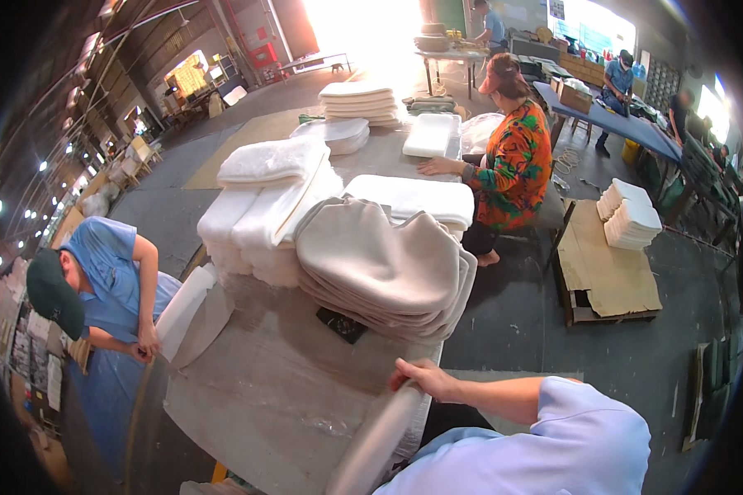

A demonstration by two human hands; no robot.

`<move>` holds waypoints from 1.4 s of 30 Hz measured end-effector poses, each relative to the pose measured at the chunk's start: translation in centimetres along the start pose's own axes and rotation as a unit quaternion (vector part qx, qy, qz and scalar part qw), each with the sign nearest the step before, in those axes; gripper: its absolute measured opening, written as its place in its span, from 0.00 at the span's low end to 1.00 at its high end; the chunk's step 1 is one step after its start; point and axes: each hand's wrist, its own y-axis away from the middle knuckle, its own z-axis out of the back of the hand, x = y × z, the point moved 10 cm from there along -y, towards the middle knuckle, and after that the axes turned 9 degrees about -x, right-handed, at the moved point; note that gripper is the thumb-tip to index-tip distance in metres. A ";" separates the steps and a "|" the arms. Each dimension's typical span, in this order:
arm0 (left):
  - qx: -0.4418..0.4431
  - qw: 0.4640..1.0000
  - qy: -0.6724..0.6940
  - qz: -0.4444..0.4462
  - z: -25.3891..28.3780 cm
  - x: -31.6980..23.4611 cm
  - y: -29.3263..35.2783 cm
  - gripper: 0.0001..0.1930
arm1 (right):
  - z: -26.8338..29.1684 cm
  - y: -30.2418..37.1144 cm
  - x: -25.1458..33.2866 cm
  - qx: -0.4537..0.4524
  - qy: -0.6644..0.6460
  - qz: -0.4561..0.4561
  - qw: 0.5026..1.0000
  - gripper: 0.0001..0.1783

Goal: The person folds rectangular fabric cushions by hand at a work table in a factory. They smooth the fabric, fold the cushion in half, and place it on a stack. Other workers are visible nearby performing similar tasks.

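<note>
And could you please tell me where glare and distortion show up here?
Head view: the bright opening at the back is burnt out to white; head view: the near table glints in spots; head view: the roof bends toward the dark rim.

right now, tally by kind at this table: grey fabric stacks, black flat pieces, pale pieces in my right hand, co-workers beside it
Grey fabric stack: 1
Black flat piece: 1
Pale piece in your right hand: 1
Co-worker in blue shirt and co-worker in orange patterned top, beside the table: 2
Total: 5
</note>
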 end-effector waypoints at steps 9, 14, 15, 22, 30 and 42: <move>-0.084 0.967 -0.105 -0.217 1.6 -8.9 5.4 0.21 | -0.9 -7.2 0.5 -0.049 0.007 0.027 0.998 0.41; -0.059 0.927 0.344 0.136 0.0 3.6 2.5 0.22 | -3.1 -6.0 -0.1 0.032 -0.055 0.055 0.996 0.38; -0.050 0.880 0.428 0.197 -0.7 5.3 1.8 0.21 | -3.2 -6.1 -0.1 0.034 -0.058 0.045 0.997 0.37; 0.000 0.865 0.457 0.205 -2.0 5.9 -0.6 0.25 | -2.1 -6.7 -1.2 0.030 -0.097 0.010 0.995 0.28; 0.049 0.773 0.531 0.343 -5.4 9.3 4.4 0.25 | -1.9 -3.1 -1.9 0.111 0.058 -0.108 0.986 0.21; -0.089 0.925 -0.368 -0.032 -1.2 -2.0 -4.4 0.38 | -9.2 -10.2 -7.8 0.295 0.589 -0.036 0.751 0.23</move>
